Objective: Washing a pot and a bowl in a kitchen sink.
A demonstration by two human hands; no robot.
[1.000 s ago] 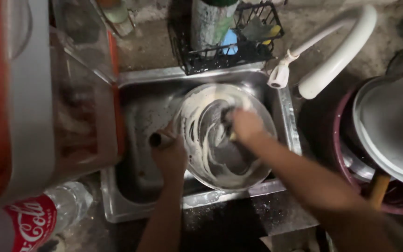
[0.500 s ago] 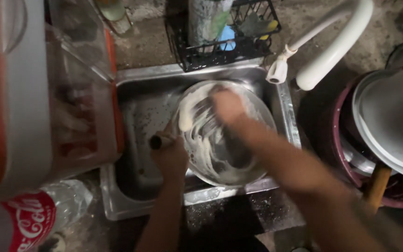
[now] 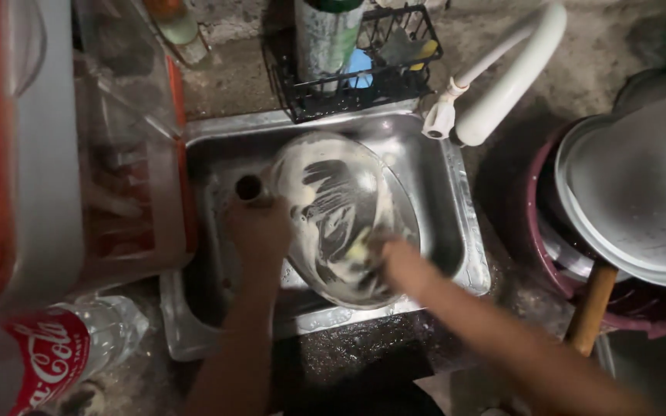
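One soapy pan (image 3: pixel 333 219), handle leftward

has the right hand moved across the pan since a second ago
Yes. The right hand slid from the pan side nearest the wire rack toward the sink's near edge.

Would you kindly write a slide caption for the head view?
Left hand grips a soapy pan over the steel sink while right hand scrubs its inside.

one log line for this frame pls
left hand grips pan handle | right hand scrubs soapy pan with sponge | over steel sink
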